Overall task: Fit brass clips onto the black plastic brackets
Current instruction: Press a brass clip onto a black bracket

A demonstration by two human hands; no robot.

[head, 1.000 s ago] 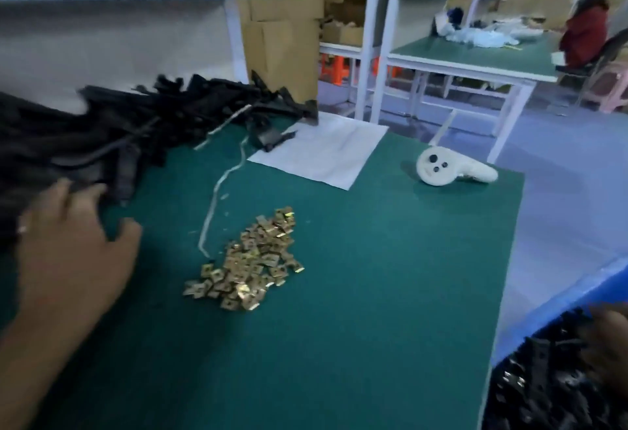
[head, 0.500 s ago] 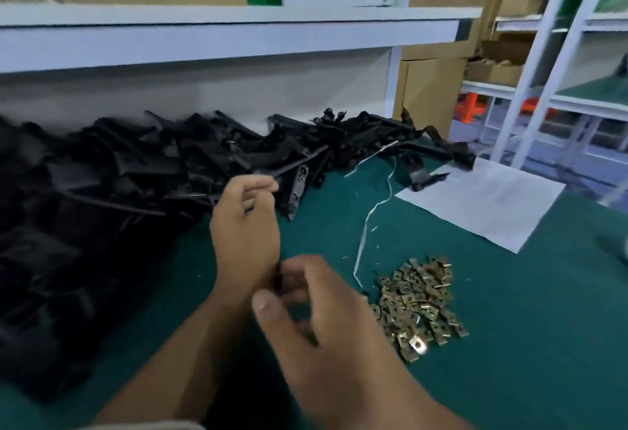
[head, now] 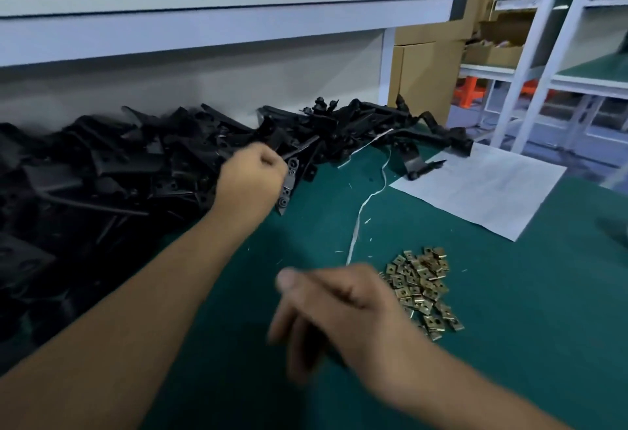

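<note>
- The left hand (head: pixel 251 180) closes its grip round one black bracket (head: pixel 289 181) at the pile's edge, probably to lift it.
- The right hand (head: pixel 343 310) is blurred beside the brass clips (head: pixel 423 288); its grip cannot be told.

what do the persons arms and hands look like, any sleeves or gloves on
Both forearms are bare as far as the view shows, with no sleeves reaching them. The left hand and the right hand wear no gloves. No watch, band or ring can be made out on either wrist or hand, though the right hand is blurred, so small details there cannot be told.
</note>
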